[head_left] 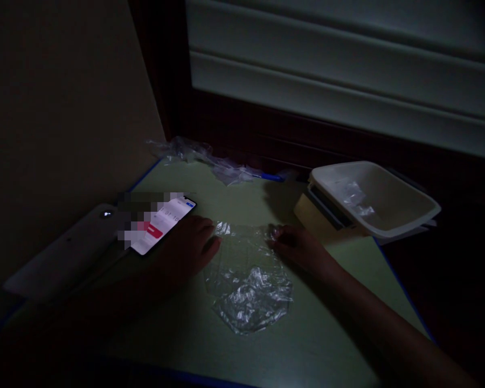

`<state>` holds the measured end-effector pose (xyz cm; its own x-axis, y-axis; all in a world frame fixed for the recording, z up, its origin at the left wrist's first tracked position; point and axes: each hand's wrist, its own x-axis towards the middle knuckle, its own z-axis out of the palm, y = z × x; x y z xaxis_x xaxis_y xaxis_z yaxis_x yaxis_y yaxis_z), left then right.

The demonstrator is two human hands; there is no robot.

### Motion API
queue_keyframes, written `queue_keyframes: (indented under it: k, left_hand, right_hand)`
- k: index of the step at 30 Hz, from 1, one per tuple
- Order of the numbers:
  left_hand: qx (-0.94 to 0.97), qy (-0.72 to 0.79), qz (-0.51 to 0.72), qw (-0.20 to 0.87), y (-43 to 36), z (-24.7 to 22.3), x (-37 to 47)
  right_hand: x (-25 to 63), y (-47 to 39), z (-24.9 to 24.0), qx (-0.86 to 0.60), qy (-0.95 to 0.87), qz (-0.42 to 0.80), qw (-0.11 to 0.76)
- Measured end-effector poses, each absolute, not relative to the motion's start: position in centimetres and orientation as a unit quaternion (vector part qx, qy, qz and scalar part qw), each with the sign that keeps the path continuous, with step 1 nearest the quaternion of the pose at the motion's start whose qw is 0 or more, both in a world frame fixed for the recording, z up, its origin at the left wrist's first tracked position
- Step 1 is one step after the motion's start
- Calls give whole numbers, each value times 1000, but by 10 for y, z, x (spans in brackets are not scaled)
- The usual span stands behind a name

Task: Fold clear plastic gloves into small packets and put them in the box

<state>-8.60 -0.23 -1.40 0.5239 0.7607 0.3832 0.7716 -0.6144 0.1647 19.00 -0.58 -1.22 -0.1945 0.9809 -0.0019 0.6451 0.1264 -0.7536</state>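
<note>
A clear plastic bag lies on the pale green table, crinkled at its near end and flatter toward the far edge. My right hand pinches the bag's far right corner between thumb and fingers. At the far left corner is my left hand, its thumb and fingers apart and the fingertips at the plastic's edge. Dim light hides part of the left fingers.
A lit phone lies left of my left hand, beside a white device. An open cream container with clear plastic inside stands at the right. Crumpled plastic and a blue pen-like item lie along the back edge.
</note>
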Motion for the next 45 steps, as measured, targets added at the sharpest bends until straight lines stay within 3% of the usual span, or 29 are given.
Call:
queue_keyframes:
  k: [7, 17, 45]
  left_hand:
    - [-857, -414, -290, -97, 7, -26, -87]
    - [-785, -487, -289, -251, 6, -20, -86]
    - [-869, -368, -277, -179, 5, -22, -92]
  right_hand:
    - [191, -10, -19, -539, -699, 353, 309]
    - [196, -13, -23, -534, -686, 374, 322]
    - [199, -13, -16, -516, -729, 332, 303]
